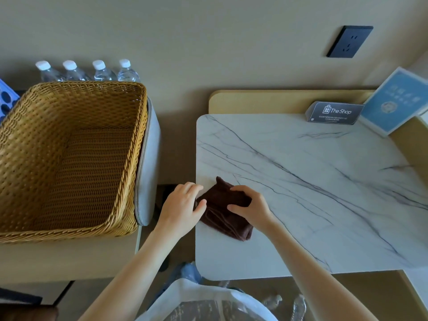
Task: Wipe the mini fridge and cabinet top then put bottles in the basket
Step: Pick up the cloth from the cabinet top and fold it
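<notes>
The right hand point(250, 206) sits on a folded brown cloth point(223, 220), fingers curled down into its top fold and thumb stretched out to the side. The left hand point(183, 203) holds the cloth's near-left edge, thumb on the fabric and fingers bent over the rim of the marble top point(301, 181). The cloth lies flat at that near-left corner, bunched between the two hands.

By the look of it the wiping is at its start or mid-way: the cloth is on the top and the marble shows no smears or wet streaks that I can make out, so how much is already wiped I cannot tell. The bottle step is not yet done: the wicker basket point(34, 126) has nothing in it, and four capped water bottles point(103, 70) stand in a row behind it, against the wall.

The marble has grey veins and a wooden ledge point(254, 101) behind it, where a dark card point(335, 112) reading "The Shop" and a blue stand point(398, 100) sit. A black socket point(349, 41) is on the beige wall above. The basket rests on a grey pad point(148, 158), well apart from the marble, and a plastic bag point(208, 297) lies low in front
</notes>
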A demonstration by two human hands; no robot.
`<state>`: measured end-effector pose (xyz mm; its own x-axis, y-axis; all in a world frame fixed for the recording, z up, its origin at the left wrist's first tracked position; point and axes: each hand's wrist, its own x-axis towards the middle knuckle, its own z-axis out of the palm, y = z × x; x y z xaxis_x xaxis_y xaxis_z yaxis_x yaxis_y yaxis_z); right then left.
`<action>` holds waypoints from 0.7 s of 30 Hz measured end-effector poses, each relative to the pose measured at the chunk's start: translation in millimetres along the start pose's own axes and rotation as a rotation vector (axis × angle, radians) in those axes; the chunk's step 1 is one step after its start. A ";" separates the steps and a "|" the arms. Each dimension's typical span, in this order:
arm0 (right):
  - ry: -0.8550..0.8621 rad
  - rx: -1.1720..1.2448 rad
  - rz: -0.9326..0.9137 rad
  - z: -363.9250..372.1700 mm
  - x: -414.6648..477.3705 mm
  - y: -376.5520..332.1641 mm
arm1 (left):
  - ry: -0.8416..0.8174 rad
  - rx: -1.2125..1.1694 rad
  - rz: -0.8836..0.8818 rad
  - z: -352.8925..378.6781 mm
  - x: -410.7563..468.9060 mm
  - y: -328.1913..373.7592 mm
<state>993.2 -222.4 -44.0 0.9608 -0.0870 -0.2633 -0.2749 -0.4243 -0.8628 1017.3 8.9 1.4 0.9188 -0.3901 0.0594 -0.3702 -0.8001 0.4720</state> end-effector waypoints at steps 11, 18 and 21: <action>0.217 0.243 -0.277 -51.3 -89.5 -48.3 | 0.148 -0.019 0.064 -8.4 -45.9 58.2; 0.230 0.308 -0.253 -63.6 -157.1 -21.6 | 0.143 -0.015 0.053 11.4 -103.7 91.4; 0.237 0.321 -0.226 -59.4 -179.1 -5.8 | 0.141 -0.015 0.054 17.8 -126.8 103.6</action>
<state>824.9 -257.8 33.9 0.9697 -0.2435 0.0209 -0.0186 -0.1588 -0.9871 860.0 -32.7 27.1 0.9082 -0.3638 0.2071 -0.4184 -0.7727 0.4775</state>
